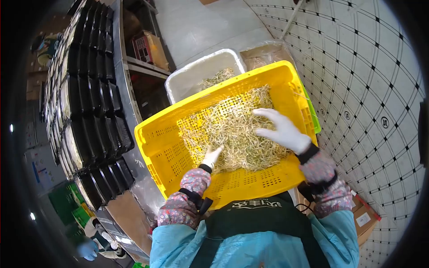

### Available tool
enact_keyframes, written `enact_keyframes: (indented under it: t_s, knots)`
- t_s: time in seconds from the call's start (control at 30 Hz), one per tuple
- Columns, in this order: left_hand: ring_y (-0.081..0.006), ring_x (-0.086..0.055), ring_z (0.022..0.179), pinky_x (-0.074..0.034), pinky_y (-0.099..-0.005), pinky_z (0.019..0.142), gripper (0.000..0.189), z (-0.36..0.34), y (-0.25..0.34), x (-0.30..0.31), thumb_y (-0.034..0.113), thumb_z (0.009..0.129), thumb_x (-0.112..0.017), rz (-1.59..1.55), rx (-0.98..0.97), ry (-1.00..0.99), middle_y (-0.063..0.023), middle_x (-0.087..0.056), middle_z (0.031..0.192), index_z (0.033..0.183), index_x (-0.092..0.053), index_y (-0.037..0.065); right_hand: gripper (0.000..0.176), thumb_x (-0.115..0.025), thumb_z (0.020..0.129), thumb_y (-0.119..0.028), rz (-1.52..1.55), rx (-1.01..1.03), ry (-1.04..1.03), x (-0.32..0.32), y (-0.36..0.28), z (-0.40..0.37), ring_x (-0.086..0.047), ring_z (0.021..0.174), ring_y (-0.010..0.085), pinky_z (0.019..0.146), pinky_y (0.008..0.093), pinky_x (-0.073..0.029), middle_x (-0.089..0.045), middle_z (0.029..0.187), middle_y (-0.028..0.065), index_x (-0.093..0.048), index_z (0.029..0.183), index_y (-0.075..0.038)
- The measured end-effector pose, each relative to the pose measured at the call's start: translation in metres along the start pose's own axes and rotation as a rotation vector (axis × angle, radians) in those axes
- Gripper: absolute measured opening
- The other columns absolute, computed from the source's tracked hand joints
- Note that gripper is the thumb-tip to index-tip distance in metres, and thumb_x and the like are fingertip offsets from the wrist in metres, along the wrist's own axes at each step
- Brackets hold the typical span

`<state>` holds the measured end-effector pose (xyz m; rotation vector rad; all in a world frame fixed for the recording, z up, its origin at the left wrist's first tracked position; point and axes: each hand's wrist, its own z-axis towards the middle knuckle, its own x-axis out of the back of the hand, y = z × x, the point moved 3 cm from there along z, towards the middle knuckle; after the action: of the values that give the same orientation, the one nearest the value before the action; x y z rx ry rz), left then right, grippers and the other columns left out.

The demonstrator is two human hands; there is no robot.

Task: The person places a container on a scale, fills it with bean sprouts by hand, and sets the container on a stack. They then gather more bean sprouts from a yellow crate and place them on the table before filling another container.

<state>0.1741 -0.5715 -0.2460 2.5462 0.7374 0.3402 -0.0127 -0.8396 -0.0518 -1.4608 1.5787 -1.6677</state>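
A yellow perforated crate [165, 143] stands in front of me with a spread of bean sprouts [237, 123] on its floor. My right hand [283, 130], in a white glove, is over the right side of the sprouts. Its thumb and fingers are apart, and nothing shows between them. My left hand [212, 158], also gloved in white, is at the near left edge of the sprouts. Its thumb and a finger point apart; the other fingers are hard to make out.
Behind the crate is a white tub [183, 80] with some sprouts inside. Stacks of black trays [91, 96] line the metal table [127, 82] on the left. A cardboard box [364, 219] is at lower right, beside the patterned wall [371, 76]. Another person [105, 236] is at lower left.
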Motion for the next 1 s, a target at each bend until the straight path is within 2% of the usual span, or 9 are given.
enact_keyframes:
  t_s: [0.13,0.27,0.43,0.57,0.67,0.73,0.87,0.93,1.0]
  knots:
    - [-0.0311,-0.032,0.142,-0.027,-0.0361,0.115,0.136,0.049,-0.123,-0.002,0.06,0.067,-0.082,0.266,0.171,0.101,-0.0289,-0.028,0.153,0.152,0.0,-0.007,0.091,-0.068,0.079,-0.06,-0.402,-0.596,-0.185,-0.059,0.129,0.045,-0.037,0.136,0.0433,0.111,0.0467,-0.034,-0.033,0.15,0.0279,-0.036,0.148,-0.009]
    - [-0.0297,-0.039,0.137,-0.037,-0.0351,0.109,0.126,0.088,-0.177,-0.038,0.041,0.076,-0.082,0.1,0.181,0.008,-0.0274,-0.035,0.148,0.152,0.009,0.0,0.116,-0.069,0.072,-0.07,-0.459,-0.904,-0.338,-0.088,0.153,0.011,-0.03,0.14,0.045,0.114,0.0466,-0.031,-0.016,0.155,0.0305,-0.014,0.155,-0.01]
    - [-0.0333,-0.043,0.134,-0.036,-0.0331,0.109,0.11,0.005,-0.05,-0.076,0.049,0.079,-0.076,-0.033,0.263,-0.057,-0.0239,-0.041,0.146,0.15,-0.015,-0.008,0.094,-0.079,0.072,-0.052,-0.359,-0.837,-0.174,-0.111,0.149,-0.022,-0.046,0.129,0.0424,0.107,0.0428,-0.039,-0.04,0.144,0.0289,-0.04,0.146,-0.009]
    - [-0.0222,-0.058,0.115,-0.045,-0.0318,0.097,0.068,0.019,-0.075,-0.077,0.041,0.084,-0.074,-0.016,0.309,-0.199,-0.0144,-0.062,0.128,0.13,-0.055,-0.006,0.071,-0.078,0.073,-0.037,-0.23,-0.704,-0.135,-0.129,0.141,-0.033,-0.055,0.119,0.0369,0.103,0.0388,-0.042,-0.054,0.13,0.0241,-0.053,0.133,-0.01]
    - [-0.0158,-0.064,0.096,-0.049,-0.0286,0.084,0.056,-0.003,-0.059,-0.051,0.033,0.085,-0.073,-0.097,0.222,-0.404,-0.0096,-0.069,0.111,0.126,-0.059,-0.003,0.063,-0.077,0.075,-0.036,-0.143,-0.524,-0.199,-0.112,0.08,-0.019,-0.056,0.117,0.0342,0.102,0.0371,-0.043,-0.056,0.128,0.0188,-0.057,0.13,-0.014]
    - [-0.0119,-0.064,0.08,-0.052,-0.0274,0.076,0.038,-0.018,-0.043,-0.035,0.009,0.086,-0.07,-0.261,0.014,-0.348,-0.0035,-0.07,0.1,0.122,-0.061,-0.001,0.055,-0.076,0.077,-0.035,-0.055,-0.319,-0.189,-0.12,0.075,-0.014,-0.058,0.113,0.0314,0.098,0.0371,-0.046,-0.057,0.123,0.0135,-0.059,0.127,-0.019]
    - [-0.0134,-0.066,0.079,-0.054,-0.0275,0.073,0.031,0.002,-0.061,-0.005,-0.003,0.086,-0.065,-0.473,0.034,-0.253,-0.0064,-0.07,0.094,0.116,-0.062,0.0,0.064,-0.075,0.078,-0.041,-0.229,-0.225,-0.49,-0.144,0.055,0.012,-0.056,0.119,0.0298,0.093,0.0413,-0.05,-0.053,0.131,0.0119,-0.052,0.137,-0.03]
    - [-0.015,-0.066,0.072,-0.056,-0.0262,0.067,0.036,0.017,-0.063,0.005,-0.005,0.085,-0.065,-0.214,0.046,-0.076,-0.0048,-0.07,0.092,0.12,-0.061,0.003,0.068,-0.075,0.078,-0.043,-0.361,-0.141,-0.548,-0.154,0.051,0.029,-0.056,0.12,0.032,0.094,0.0432,-0.049,-0.05,0.136,0.0132,-0.049,0.139,-0.032]
    - [-0.0195,-0.065,0.095,-0.054,-0.0328,0.083,0.046,0.028,-0.044,0.013,0.0,0.082,-0.071,-0.325,0.03,-0.088,-0.011,-0.066,0.108,0.126,-0.055,0.002,0.072,-0.071,0.079,-0.052,-0.461,-0.081,-0.566,-0.153,0.065,0.057,-0.05,0.126,0.0362,0.101,0.047,-0.044,-0.043,0.146,0.0144,-0.047,0.142,-0.028]
